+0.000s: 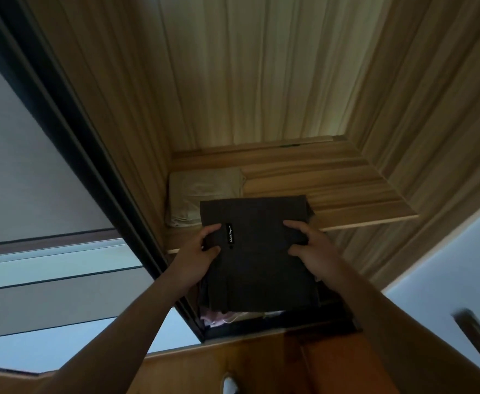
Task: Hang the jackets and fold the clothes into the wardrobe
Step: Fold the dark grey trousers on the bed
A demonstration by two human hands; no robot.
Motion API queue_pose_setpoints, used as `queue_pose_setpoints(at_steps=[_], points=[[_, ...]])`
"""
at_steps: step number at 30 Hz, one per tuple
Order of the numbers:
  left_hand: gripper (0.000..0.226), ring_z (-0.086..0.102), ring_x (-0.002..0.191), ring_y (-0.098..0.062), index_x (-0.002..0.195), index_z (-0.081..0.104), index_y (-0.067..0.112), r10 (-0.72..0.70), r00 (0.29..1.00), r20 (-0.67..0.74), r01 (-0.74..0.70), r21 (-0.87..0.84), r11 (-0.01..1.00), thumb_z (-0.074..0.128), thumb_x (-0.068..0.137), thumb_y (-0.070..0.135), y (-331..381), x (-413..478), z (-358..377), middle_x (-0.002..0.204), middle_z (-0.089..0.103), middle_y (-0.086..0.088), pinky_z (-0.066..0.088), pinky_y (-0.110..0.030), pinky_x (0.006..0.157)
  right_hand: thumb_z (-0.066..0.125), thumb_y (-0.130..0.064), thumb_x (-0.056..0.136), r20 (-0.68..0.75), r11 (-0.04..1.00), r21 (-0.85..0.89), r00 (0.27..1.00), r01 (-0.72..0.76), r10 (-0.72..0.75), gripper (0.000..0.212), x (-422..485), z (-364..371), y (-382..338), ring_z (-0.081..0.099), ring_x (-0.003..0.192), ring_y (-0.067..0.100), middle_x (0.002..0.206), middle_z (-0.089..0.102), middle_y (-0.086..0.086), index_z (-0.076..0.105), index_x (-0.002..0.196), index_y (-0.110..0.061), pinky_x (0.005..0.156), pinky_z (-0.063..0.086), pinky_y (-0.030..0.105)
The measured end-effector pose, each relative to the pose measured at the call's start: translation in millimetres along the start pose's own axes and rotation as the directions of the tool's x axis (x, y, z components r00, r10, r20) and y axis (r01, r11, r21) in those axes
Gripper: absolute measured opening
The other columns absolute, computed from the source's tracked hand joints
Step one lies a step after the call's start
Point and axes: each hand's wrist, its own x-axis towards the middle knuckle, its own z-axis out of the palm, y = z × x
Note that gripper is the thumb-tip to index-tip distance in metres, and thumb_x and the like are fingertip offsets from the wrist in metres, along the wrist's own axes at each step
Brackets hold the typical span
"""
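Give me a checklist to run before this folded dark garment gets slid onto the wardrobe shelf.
1. Left hand grips the left edge of the folded dark garment: ok.
2. Right hand grips its right edge: ok.
3. Fold flat and tidy, black label facing up: ok.
4. Bare room on the wooden shelf to the right of the folded beige garment: ok.
5. Dark garment fully past the shelf's front edge: not ok, its near part hangs out in front.
6. Far corner clear of the beige garment: cannot tell, they overlap in view.
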Motion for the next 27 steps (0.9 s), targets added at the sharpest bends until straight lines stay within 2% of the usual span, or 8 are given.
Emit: queue_pose_setpoints(at_steps=[3,6,9,14,16,19,23,27], points=[[0.051,0.06,0.119,-0.016,0.129,0.058,0.029,-0.02,0.999,-0.049,0.019,-0.029,0.999,0.058,0.094,-0.007,-5,23,-9,0.131,0.061,-0.002,0.052,-0.026,0.097,0.059,0.006,0.093,0.016,1.0,-0.013,1.0,-0.007,0.007,0.058,28,9,-7,0.058,0.104,0.016,0.131,0.057,0.003,0.055,0.141,-0.026,0.069,0.05,0.019],[0.05,0.059,0.121,-0.017,0.131,0.057,0.031,-0.036,0.997,-0.065,0.032,-0.056,0.998,0.058,0.096,-0.004,-6,42,-12,0.133,0.06,-0.002,0.05,-0.039,0.106,0.058,0.008,0.093,0.017,1.0,-0.027,1.0,0.002,-0.002,0.058,56,14,-13,0.057,0.107,0.018,0.135,0.054,0.003,0.055,0.139,-0.028,0.07,0.05,0.022],[0.049,0.055,0.119,-0.013,0.137,0.056,0.027,-0.032,0.997,-0.077,0.029,-0.039,0.999,0.057,0.098,-0.001,-6,61,-12,0.127,0.056,0.006,0.048,-0.033,0.105,0.058,0.009,0.091,0.001,0.999,-0.042,1.0,0.005,-0.004,0.06,79,18,-14,0.056,0.108,0.02,0.134,0.054,0.003,0.055,0.139,-0.028,0.069,0.049,0.021],[0.046,0.055,0.104,-0.004,0.139,0.054,0.025,-0.057,0.993,-0.1,0.05,-0.069,0.996,0.053,0.1,0.0,-1,87,-16,0.122,0.053,0.009,0.049,-0.014,0.082,0.06,0.006,0.09,-0.012,0.998,-0.065,1.0,0.026,-0.027,0.06,111,20,-18,0.058,0.103,0.018,0.132,0.055,0.002,0.057,0.137,-0.032,0.079,0.053,0.03],[0.047,0.055,0.108,-0.007,0.14,0.054,0.025,-0.067,0.991,-0.115,0.058,-0.081,0.995,0.053,0.101,0.001,0,98,-17,0.124,0.052,0.009,0.051,-0.019,0.089,0.059,0.006,0.091,-0.001,0.999,-0.038,1.0,0.019,-0.019,0.06,125,19,-22,0.059,0.101,0.016,0.131,0.054,0.001,0.057,0.138,-0.031,0.081,0.055,0.033],[0.047,0.056,0.116,-0.014,0.139,0.055,0.025,-0.078,0.987,-0.141,0.065,-0.093,0.994,0.055,0.099,0.001,3,116,-12,0.124,0.054,0.007,0.05,-0.035,0.105,0.058,0.006,0.093,0.021,0.999,-0.041,1.0,0.018,-0.017,0.06,144,14,-24,0.056,0.111,0.021,0.132,0.051,-0.001,0.054,0.142,-0.028,0.089,0.055,0.038],[0.046,0.059,0.101,-0.002,0.134,0.057,0.027,-0.06,0.994,-0.087,0.05,-0.107,0.993,0.058,0.098,0.0,11,149,6,0.122,0.057,0.006,0.055,-0.016,0.079,0.056,0.009,0.094,0.007,0.998,-0.055,1.0,0.017,-0.017,0.059,174,-13,-21,0.056,0.102,0.016,0.131,0.049,-0.001,0.054,0.142,-0.025,0.073,0.051,0.024],[0.046,0.061,0.109,-0.016,0.134,0.058,0.023,-0.075,0.997,-0.037,0.072,-0.075,0.995,0.061,0.095,-0.003,21,199,39,0.13,0.06,-0.006,0.055,-0.015,0.074,0.055,0.009,0.095,-0.041,0.989,-0.147,0.999,0.022,-0.028,0.058,216,-54,-18,0.052,0.108,0.02,0.134,0.046,-0.001,0.052,0.144,-0.021,0.07,0.047,0.022]])
